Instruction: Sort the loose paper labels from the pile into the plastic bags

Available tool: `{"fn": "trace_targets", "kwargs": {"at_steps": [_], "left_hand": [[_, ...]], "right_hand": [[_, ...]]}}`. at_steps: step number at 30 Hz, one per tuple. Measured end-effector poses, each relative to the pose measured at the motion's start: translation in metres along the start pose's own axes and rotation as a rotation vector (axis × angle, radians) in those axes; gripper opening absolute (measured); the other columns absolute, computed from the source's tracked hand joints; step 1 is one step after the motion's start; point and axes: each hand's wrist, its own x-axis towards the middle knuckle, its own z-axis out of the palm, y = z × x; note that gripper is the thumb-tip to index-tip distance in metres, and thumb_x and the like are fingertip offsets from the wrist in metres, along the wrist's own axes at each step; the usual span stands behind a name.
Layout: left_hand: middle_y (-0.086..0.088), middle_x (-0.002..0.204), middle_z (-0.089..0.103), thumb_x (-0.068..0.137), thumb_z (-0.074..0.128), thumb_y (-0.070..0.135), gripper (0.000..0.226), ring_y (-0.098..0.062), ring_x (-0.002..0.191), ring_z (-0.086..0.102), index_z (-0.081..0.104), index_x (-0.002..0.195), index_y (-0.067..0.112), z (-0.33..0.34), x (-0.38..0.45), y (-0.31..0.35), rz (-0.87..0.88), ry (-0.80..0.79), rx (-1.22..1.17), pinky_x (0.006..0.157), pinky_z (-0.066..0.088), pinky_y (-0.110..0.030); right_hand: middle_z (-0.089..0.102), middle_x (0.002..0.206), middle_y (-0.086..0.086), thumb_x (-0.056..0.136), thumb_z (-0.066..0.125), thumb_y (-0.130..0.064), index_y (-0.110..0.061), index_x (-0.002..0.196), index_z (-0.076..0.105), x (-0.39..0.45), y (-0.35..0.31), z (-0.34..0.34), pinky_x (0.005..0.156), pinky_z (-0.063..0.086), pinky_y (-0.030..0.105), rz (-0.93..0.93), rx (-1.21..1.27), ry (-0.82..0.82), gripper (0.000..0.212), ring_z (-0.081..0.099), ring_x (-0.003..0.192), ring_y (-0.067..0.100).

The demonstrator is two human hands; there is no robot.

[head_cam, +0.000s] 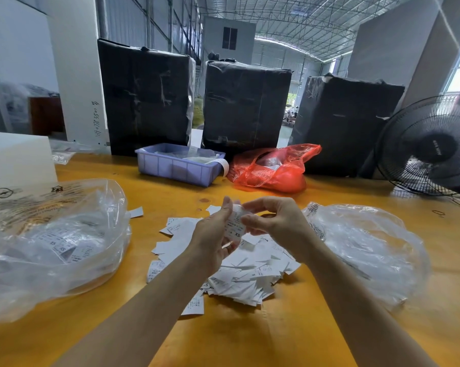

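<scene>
Our fingertips meet on a small stack of labels marked XS, held up above the table: our left hand cups and grips the stack from the left, thumb up along its edge, while our right hand pinches its right side with curled fingers. Directly beneath our hands lies the loose pile of labels, spread across the yellow table. To the left of the pile sits a clear plastic bag already holding labels; to the right sits a second clear bag. Farther off we see a purple tray, a red bag, three black wrapped bales and, far right, a fan.
</scene>
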Motion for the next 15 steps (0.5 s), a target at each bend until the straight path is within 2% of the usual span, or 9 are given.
{"fn": "trace_targets", "kwargs": {"at_steps": [3, 6, 8, 11, 15], "left_hand": [[-0.006, 0.093, 0.067, 0.087, 0.057, 0.046, 0.034, -0.02, 0.089, 0.059, 0.067, 0.104, 0.018, -0.001, 0.001, 0.002, -0.022, -0.035, 0.051, 0.067, 0.043, -0.03], [-0.006, 0.089, 0.069, 0.086, 0.063, 0.039, 0.03, -0.021, 0.086, 0.058, 0.067, 0.1, 0.012, -0.004, 0.002, 0.004, -0.018, -0.059, 0.167, 0.067, 0.043, -0.028], [-0.004, 0.079, 0.071, 0.084, 0.067, 0.03, 0.025, -0.017, 0.076, 0.061, 0.068, 0.098, 0.01, -0.005, 0.003, 0.005, 0.016, -0.052, 0.232, 0.061, 0.042, -0.024], [-0.001, 0.067, 0.071, 0.081, 0.071, 0.022, 0.023, -0.008, 0.054, 0.063, 0.069, 0.099, 0.007, -0.008, 0.004, 0.008, 0.052, -0.049, 0.287, 0.049, 0.043, -0.018], [-0.005, 0.067, 0.071, 0.079, 0.073, 0.019, 0.017, -0.012, 0.058, 0.059, 0.071, 0.09, 0.007, -0.012, 0.005, 0.013, 0.055, -0.06, 0.328, 0.043, 0.044, -0.015]], "right_hand": [[0.067, 0.089, 0.015, 0.082, 0.068, -0.001, -0.001, 0.098, 0.066, 0.001, 0.002, 0.0, 0.064, 0.053, 0.023, 0.025, 0.074, 0.056, 0.017, 0.062, 0.074, 0.022], [0.068, 0.075, 0.009, 0.08, 0.069, 0.001, 0.001, 0.098, 0.064, 0.004, 0.005, -0.005, 0.057, 0.05, 0.017, 0.052, 0.111, 0.123, 0.018, 0.062, 0.062, 0.013], [0.068, 0.071, 0.009, 0.081, 0.069, 0.001, 0.003, 0.097, 0.064, 0.005, 0.007, -0.008, 0.05, 0.046, 0.012, 0.077, 0.102, 0.142, 0.017, 0.062, 0.052, 0.005], [0.068, 0.07, 0.012, 0.082, 0.068, 0.0, 0.002, 0.095, 0.065, 0.006, 0.008, -0.01, 0.045, 0.042, 0.01, 0.145, 0.145, 0.158, 0.013, 0.062, 0.049, 0.004], [0.071, 0.07, 0.008, 0.086, 0.063, -0.002, -0.004, 0.088, 0.066, 0.008, 0.009, -0.012, 0.045, 0.042, 0.01, 0.182, 0.129, 0.125, 0.004, 0.064, 0.051, 0.007]]}}
